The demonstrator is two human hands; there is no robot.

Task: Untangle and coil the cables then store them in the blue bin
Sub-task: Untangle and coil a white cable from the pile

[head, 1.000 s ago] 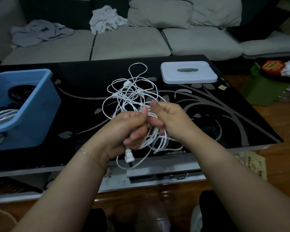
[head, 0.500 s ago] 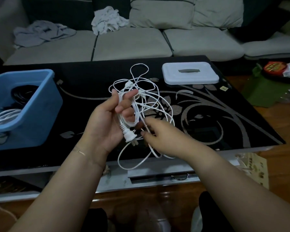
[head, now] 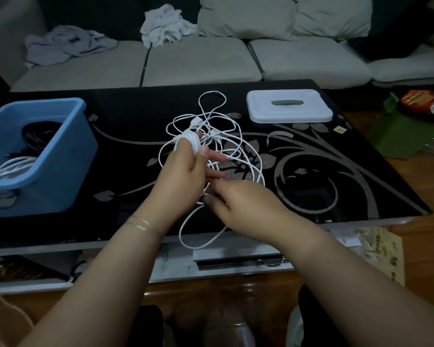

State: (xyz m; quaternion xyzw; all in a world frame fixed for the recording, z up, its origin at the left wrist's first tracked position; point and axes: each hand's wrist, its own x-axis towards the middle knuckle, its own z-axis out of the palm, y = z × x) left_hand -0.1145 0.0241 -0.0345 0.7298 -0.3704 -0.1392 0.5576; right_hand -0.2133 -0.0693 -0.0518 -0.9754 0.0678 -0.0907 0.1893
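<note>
Inspecting the table (head: 115, 106), we find the white cable (head: 232, 136) tangled above it, several turns wound round the left hand (head: 183, 171). The right hand (head: 243, 204) pinches a strand in its grip. The blue bin (head: 60, 169) stands left, cables inside.

We see tangled white cable (head: 218, 136), partly wound, loose loops above black table. Blue bin (head: 60, 171) at left holds coiled black and white cables.

One bin (head: 48, 171), lid (head: 288, 113) (perhaps three cables (head: 211, 136)).
</note>
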